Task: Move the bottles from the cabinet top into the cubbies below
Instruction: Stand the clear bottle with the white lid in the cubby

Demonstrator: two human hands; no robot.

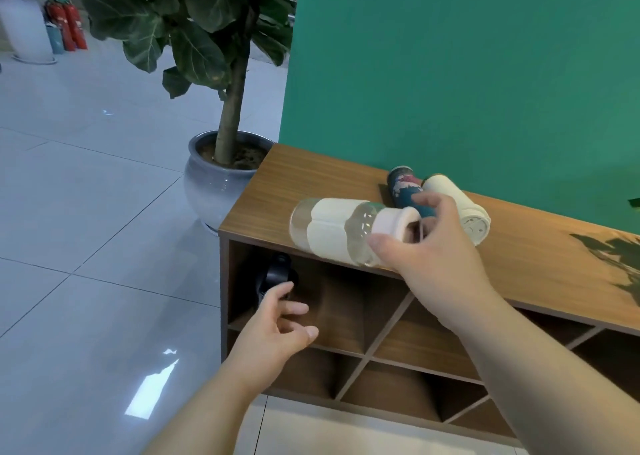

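A clear bottle (332, 231) with a cream sleeve and a pale cap lies sideways over the front edge of the wooden cabinet top (540, 246); my right hand (429, 243) grips it at the cap end. Behind it a dark blue patterned bottle (403, 186) and a cream bottle (460, 208) lie on the top, touching each other. A black bottle (275, 278) sits in the upper left cubby (346, 302). My left hand (277, 330) is at that cubby's mouth, fingers spread, thumb touching the black bottle.
Below are further diamond-shaped cubbies (391, 382). A green wall (467, 73) backs the cabinet. A potted tree in a grey ceramic pot (214, 184) stands at the cabinet's left end. Tiled floor extends left, with red fire extinguishers (67, 24) far off.
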